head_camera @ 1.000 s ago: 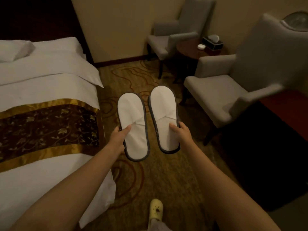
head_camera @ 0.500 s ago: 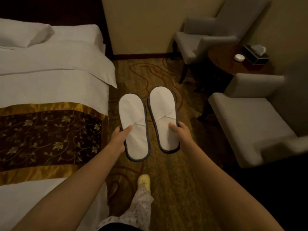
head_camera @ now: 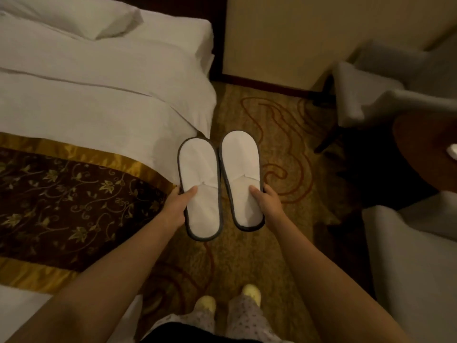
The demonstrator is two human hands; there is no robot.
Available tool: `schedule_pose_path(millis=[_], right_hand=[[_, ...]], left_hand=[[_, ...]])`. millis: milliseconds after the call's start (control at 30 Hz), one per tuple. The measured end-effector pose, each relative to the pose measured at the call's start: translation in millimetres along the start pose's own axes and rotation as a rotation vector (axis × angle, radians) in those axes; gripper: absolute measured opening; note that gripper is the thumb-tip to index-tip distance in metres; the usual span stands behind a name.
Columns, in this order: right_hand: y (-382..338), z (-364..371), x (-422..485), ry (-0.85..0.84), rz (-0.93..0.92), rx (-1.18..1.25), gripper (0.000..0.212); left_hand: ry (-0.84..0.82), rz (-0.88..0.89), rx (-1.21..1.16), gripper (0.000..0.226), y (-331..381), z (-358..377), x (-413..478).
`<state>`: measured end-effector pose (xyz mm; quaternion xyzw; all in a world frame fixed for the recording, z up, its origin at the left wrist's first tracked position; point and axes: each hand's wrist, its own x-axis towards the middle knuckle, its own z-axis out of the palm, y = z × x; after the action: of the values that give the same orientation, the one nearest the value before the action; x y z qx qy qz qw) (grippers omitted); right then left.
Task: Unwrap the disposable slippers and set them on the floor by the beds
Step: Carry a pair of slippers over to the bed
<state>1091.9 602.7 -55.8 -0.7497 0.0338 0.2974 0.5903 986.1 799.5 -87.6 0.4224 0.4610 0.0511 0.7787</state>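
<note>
Room: dim hotel-style bedroom, yellowish carpet [head_camera: 247, 263] with red swirly lines, cream wall [head_camera: 296, 33] at the far end with a dark skirting strip along the bottom
Bed: the bed [head_camera: 99, 107] takes up the whole left side, white covers, a pillow [head_camera: 74, 18] at the top, and a brown-and-gold runner [head_camera: 74, 194] with a leafy pattern across it
Seating: grey armchair [head_camera: 371, 100] far right by the wall, second armchair [head_camera: 415, 256] at the near right edge (only part of it shows), and a dark round table [head_camera: 425, 149] between them
Slippers: both up in the air over the carpet, not on the floor yet, side by side and nearly touching, toes pointing away from the person; white with a dark grey trim, uppers look pressed flat
Left slipper: the left slipper [head_camera: 200, 169] hangs right at the bed's edge, and its toe overlaps the corner of the white cover in this view
Right slipper: the right slipper [head_camera: 241, 164] sits a bit further forward, over bare carpet
Left hand: the left hand [head_camera: 176, 204] grips the outer edge of the left slipper, thumb lying on top, fingers tucked underneath out of sight
Right hand: the right hand [head_camera: 268, 203] does the same on the right slipper, thumb on top, fingers curled round the outer edge
Feet: yellow shoes [head_camera: 205, 303] and patterned trousers [head_camera: 244, 318] at the bottom, standing on the carpet beside the bed
</note>
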Motion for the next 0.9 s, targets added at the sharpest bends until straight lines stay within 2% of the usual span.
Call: schedule_pose_path(millis=[267,433,533,667,800,900], right_hand=[[-34.1,19.7,130.8,-0.251,-0.005,-0.191,0.04],[-44.7,33.0,190.9,-0.534,0.005,-0.337,0.042],[-41.7,40.3,213.5,-0.68,0.002,-0.446,0.052],[-13.8,51.0,227.8,-0.86,0.013,-0.539,0.032],[41.9,63.3,239.7,-0.959,0.043,-0.648,0.046],[102.4,74.5,255.0,-1.004,0.04,-0.664,0.044]], left_hand=[[0.229,0.022,-0.248,0.048,6.5,25.4,60.1],[0.455,0.101,-0.445,0.047,-11.9,43.4,75.3],[0.574,0.124,-0.565,0.048,-39.2,53.6,77.0],[0.704,0.125,-0.671,0.049,-89.7,56.3,75.2],[0.825,0.122,-0.754,0.047,-151.2,51.5,86.0],[0.851,0.111,-0.843,0.044,-203.2,41.6,108.0]])
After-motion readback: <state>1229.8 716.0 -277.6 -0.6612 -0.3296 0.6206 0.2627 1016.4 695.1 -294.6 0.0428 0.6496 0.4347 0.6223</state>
